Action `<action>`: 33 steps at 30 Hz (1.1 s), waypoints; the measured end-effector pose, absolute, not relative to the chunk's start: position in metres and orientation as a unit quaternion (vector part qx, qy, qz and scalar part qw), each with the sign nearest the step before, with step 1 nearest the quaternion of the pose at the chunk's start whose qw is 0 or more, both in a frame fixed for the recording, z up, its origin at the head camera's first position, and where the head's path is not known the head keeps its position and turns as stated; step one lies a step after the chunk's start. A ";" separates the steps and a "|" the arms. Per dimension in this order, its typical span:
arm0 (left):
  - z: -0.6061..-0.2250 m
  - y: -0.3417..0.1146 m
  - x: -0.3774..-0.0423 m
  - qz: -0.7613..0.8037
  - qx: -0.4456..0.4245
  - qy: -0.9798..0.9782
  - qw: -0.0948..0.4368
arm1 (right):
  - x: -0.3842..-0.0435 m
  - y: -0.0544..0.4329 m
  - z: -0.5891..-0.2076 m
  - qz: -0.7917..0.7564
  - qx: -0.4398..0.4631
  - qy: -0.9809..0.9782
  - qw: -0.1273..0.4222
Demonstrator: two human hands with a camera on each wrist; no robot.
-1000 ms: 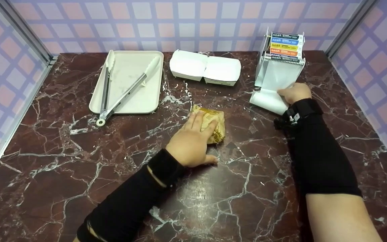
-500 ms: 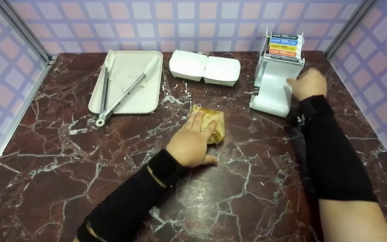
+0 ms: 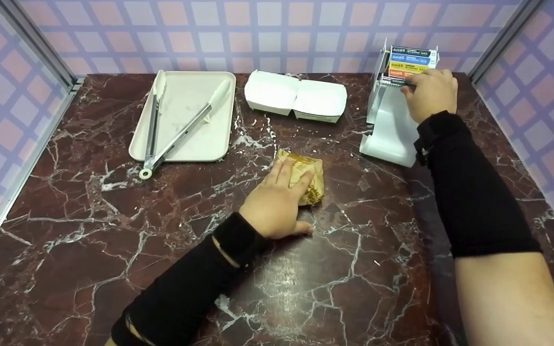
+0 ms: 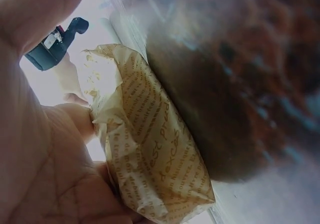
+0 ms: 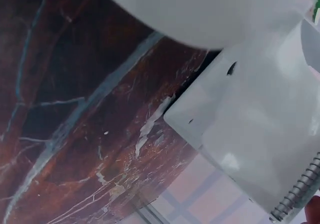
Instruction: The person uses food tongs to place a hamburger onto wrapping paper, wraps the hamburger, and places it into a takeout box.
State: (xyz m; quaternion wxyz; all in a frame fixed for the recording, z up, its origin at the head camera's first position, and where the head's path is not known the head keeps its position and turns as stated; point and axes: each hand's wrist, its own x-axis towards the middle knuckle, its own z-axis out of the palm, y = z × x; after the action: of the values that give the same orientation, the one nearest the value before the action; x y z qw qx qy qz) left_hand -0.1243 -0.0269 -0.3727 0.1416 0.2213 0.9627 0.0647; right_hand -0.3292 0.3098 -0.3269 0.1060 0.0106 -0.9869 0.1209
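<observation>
My left hand rests on a paper-wrapped package, fingers spread straight over its top and thumb out on the table. Printed lettering covers the package in the left wrist view. At the back right, my right hand is at the front lip of a label dispenser, its fingers bent by the lowest dark label. Whether they pinch that label is hidden. White backing strip hangs from the lip and curls onto the table. The right wrist view shows a fingertip beside a metal spring.
A beige tray at the back left bears tongs whose hinged end overhangs the front rim. An opened white carton stands at the back middle. Patterned walls bound the marbled table.
My right hand has let go of the curled backing strip and moved up and back to the dispenser's lip. The strip now lies looser. My left hand has stayed on the package.
</observation>
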 end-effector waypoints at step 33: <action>-0.373 -0.027 -0.124 0.063 0.218 0.962 0.151 | -0.328 0.316 -0.321 0.354 -0.157 -0.890 0.242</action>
State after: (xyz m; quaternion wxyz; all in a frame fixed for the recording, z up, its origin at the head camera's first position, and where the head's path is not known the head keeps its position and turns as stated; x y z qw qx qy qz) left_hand -0.1243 -0.0270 -0.3731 0.1508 0.2183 0.9621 0.0627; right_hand -0.3282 0.3161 -0.3214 0.2420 -0.1573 -0.8897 0.3537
